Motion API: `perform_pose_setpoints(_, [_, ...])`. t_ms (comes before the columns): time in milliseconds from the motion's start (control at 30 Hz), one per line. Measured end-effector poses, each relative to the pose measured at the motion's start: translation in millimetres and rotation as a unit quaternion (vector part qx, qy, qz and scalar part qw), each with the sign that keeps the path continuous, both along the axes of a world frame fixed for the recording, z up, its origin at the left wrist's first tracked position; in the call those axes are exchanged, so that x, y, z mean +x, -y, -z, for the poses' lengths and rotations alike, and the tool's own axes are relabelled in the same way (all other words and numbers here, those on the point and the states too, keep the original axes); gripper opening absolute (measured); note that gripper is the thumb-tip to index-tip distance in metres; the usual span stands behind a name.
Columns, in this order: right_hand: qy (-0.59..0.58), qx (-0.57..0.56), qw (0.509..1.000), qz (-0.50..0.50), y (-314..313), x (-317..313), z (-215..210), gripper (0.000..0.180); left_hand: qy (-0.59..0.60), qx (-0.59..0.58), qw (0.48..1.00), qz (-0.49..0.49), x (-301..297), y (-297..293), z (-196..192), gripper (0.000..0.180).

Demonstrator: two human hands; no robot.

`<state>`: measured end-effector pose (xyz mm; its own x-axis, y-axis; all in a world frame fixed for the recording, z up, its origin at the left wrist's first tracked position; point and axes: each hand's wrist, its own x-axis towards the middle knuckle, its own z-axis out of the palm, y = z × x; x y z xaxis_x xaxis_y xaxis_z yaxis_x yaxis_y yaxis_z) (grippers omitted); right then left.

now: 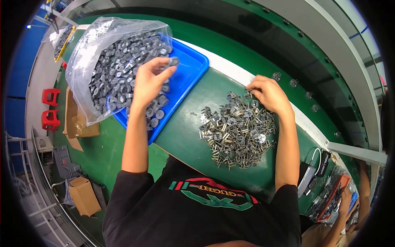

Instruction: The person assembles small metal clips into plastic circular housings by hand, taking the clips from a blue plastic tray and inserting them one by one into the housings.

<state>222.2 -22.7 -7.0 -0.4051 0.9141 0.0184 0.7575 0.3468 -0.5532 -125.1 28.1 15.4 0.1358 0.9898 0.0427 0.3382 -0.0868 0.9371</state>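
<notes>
Between the thumb and fingers of my left hand [149,82] is a grey round plastic part [174,61], held above a blue tray [191,68]. A large clear plastic bag [84,53] lies on that tray, its mouth spilling many similar grey parts [117,78]. My right hand [270,94] is closed in a pinch at the far right side of a heap of small dark parts with metal prongs [236,131]. One small pronged part [248,94] shows at its fingertips, partly covered by them.
Beyond the white table rim [232,70] runs a green conveyor belt [230,45] carrying several small pronged parts [293,82]. A power strip [306,181] lies at right, near a co-worker's hands [345,201] over an orange-red tray [335,193]. Red stools [50,119] and cardboard boxes [84,196] stand at left.
</notes>
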Motion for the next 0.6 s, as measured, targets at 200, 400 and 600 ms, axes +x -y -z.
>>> perform_pose_setpoints(200, [-0.093, 0.031, 0.994, 0.041, 8, -8, -21, 0.034, 0.317, -0.139, 0.936, 0.07, 51, 23, -16, 0.038])
perform_pose_setpoints(400, [-0.103, 0.04, 0.994, 0.024, 20, -31, -45, 0.034, 0.304, -0.167, 0.932, 0.102, 84, 30, -1, 0.041])
perform_pose_setpoints(600, [0.109, 0.239, 0.965, -0.007, 22, -39, -32, 0.044, 0.283, -0.15, 0.937, 0.137, 117, 22, 2, 0.048])
